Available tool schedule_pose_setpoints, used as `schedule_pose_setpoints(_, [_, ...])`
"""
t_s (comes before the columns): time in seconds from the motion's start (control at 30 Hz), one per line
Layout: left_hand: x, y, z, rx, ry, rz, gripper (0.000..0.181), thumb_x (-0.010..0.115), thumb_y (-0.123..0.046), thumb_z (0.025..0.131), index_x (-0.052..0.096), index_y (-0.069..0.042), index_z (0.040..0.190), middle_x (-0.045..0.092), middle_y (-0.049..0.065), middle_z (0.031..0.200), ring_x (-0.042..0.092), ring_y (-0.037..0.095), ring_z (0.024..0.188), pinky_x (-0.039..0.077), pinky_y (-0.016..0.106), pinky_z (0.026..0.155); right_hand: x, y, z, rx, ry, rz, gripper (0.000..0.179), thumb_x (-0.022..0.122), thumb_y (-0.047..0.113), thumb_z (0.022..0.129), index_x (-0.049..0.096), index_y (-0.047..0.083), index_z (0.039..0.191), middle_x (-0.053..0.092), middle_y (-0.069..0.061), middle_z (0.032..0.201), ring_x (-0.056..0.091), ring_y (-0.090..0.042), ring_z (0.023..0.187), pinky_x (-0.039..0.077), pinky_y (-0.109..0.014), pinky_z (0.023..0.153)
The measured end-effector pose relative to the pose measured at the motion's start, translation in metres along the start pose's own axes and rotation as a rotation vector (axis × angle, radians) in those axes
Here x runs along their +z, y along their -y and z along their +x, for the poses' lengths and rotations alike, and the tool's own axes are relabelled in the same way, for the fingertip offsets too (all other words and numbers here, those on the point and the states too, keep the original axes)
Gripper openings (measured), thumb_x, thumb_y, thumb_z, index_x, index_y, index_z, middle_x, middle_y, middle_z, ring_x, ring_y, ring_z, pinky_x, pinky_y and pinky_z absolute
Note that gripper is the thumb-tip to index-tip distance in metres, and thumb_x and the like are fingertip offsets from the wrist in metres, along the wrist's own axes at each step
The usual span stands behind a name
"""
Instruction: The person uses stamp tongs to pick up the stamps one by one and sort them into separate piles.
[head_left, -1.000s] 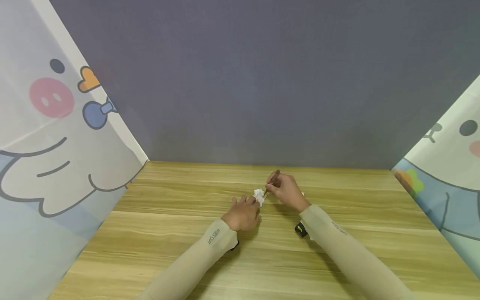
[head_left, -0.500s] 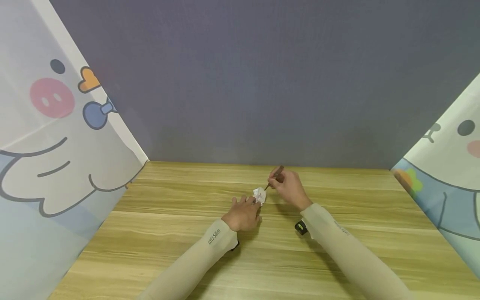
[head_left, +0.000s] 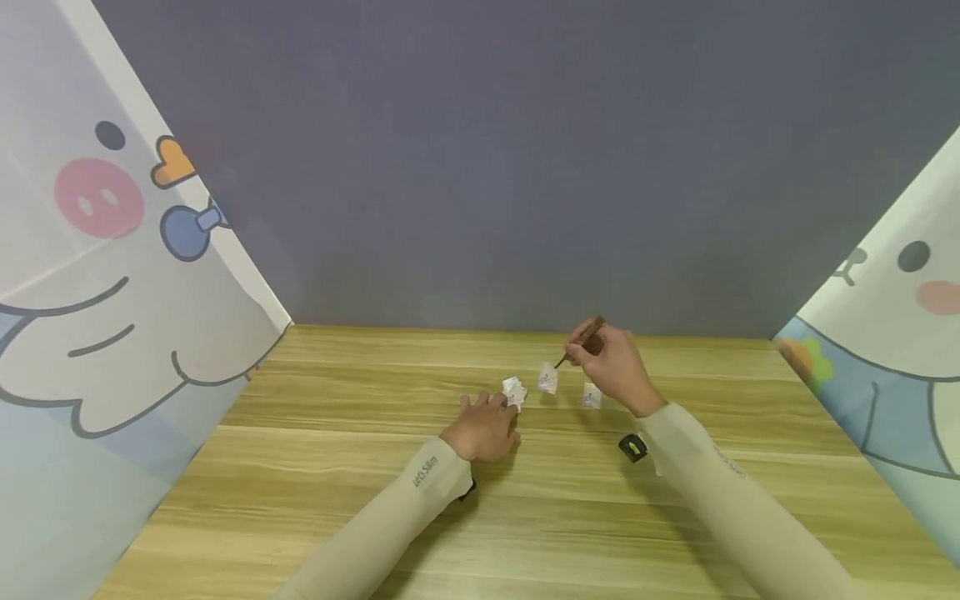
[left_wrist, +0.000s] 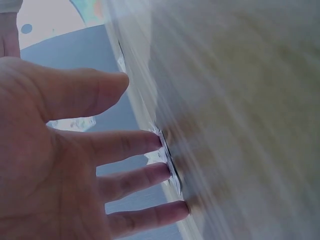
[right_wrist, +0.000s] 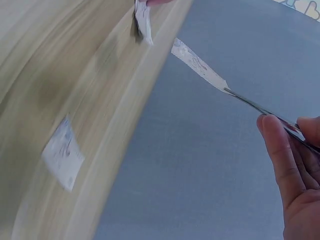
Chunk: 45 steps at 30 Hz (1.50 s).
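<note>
Tweezers (head_left: 588,332) are pinched between thumb and fingers of my right hand (head_left: 617,365). Their tips grip one corner of a small white stamp (right_wrist: 200,66) with faint print and a toothed edge, held up above the table. My left hand (head_left: 480,429) lies to the left with spread fingers. Its fingertips (left_wrist: 162,171) press on the edge of a small pile of stamps (head_left: 514,392), partly hidden by them. Another stamp (head_left: 592,396) lies flat on the table by itself, just left of my right wrist.
The wood-grain table (head_left: 337,500) meets a grey panel (head_left: 480,167) at the back. Cartoon-printed sheets (head_left: 90,333) stand at both sides. A small black device (head_left: 632,447) sits under my right wrist.
My right hand has moved right with the tweezers, lifting one stamp off the pile. The single stamp on the right, earlier hidden by that hand, now shows. My left hand has stayed on the pile.
</note>
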<state>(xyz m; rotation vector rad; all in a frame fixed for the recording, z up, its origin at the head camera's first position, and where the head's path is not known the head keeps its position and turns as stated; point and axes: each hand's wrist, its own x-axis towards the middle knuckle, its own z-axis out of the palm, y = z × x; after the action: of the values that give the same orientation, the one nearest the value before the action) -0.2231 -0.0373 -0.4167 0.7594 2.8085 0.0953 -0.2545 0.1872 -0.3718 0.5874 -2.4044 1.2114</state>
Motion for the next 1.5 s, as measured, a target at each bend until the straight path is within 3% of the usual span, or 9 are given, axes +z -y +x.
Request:
schedule_pose_setpoints(0.27, [-0.002, 0.002, -0.003, -0.009, -0.007, -0.052, 0.048, 0.051, -0.038, 0.097, 0.051, -0.013, 0.137, 0.037, 0.006, 0.146, 0.030, 0.031, 0.132, 0.020, 0.059, 0.104, -0.018, -0.003, -0.008, -0.061, -0.031, -0.024, 0.007, 0.068, 0.004, 0.087, 0.063, 0.007, 0.091, 0.066, -0.002, 0.079, 0.065, -0.015, 0.063, 0.052, -0.025, 0.056])
schedule_pose_setpoints(0.6, [-0.003, 0.000, -0.004, -0.001, -0.015, -0.043, 0.047, 0.051, -0.037, 0.097, 0.051, -0.013, 0.137, 0.038, 0.007, 0.145, 0.031, 0.032, 0.131, 0.020, 0.060, 0.103, -0.041, -0.026, -0.017, 0.005, 0.008, -0.085, 0.005, 0.067, 0.004, 0.088, 0.063, 0.006, 0.090, 0.066, -0.005, 0.078, 0.066, -0.022, 0.064, 0.052, -0.026, 0.055])
schedule_pose_setpoints(0.8, [-0.002, 0.001, -0.002, -0.010, -0.010, -0.046, 0.048, 0.052, -0.038, 0.097, 0.050, -0.012, 0.137, 0.037, 0.007, 0.146, 0.030, 0.031, 0.132, 0.020, 0.059, 0.104, -0.041, -0.049, -0.020, 0.078, 0.057, -0.123, 0.007, 0.067, 0.000, 0.086, 0.061, 0.004, 0.089, 0.065, -0.008, 0.075, 0.065, -0.023, 0.063, 0.052, -0.026, 0.052])
schedule_pose_setpoints(1.07, [-0.001, 0.000, 0.000, -0.009, -0.008, -0.036, 0.048, 0.052, -0.038, 0.096, 0.050, -0.013, 0.137, 0.037, 0.006, 0.145, 0.031, 0.030, 0.131, 0.021, 0.059, 0.104, -0.037, -0.078, -0.022, 0.153, 0.086, -0.076, 0.008, 0.066, -0.003, 0.086, 0.060, 0.001, 0.090, 0.065, -0.011, 0.078, 0.065, -0.027, 0.066, 0.053, -0.028, 0.055])
schedule_pose_setpoints(1.23, [-0.001, -0.001, 0.000, -0.007, -0.010, -0.026, 0.048, 0.052, -0.037, 0.096, 0.050, -0.013, 0.138, 0.038, 0.006, 0.144, 0.032, 0.030, 0.130, 0.022, 0.059, 0.103, -0.036, -0.083, -0.024, 0.183, 0.092, -0.108, 0.006, 0.067, 0.001, 0.087, 0.061, 0.001, 0.087, 0.066, -0.010, 0.075, 0.065, -0.026, 0.066, 0.052, -0.027, 0.054])
schedule_pose_setpoints(1.5, [-0.001, 0.000, 0.000, -0.016, -0.011, -0.044, 0.046, 0.053, -0.037, 0.096, 0.051, -0.016, 0.137, 0.039, 0.005, 0.143, 0.032, 0.029, 0.130, 0.021, 0.058, 0.104, -0.035, -0.083, -0.024, 0.161, 0.067, -0.168, 0.007, 0.067, 0.004, 0.088, 0.061, 0.007, 0.089, 0.064, -0.003, 0.076, 0.061, -0.018, 0.067, 0.051, -0.029, 0.058])
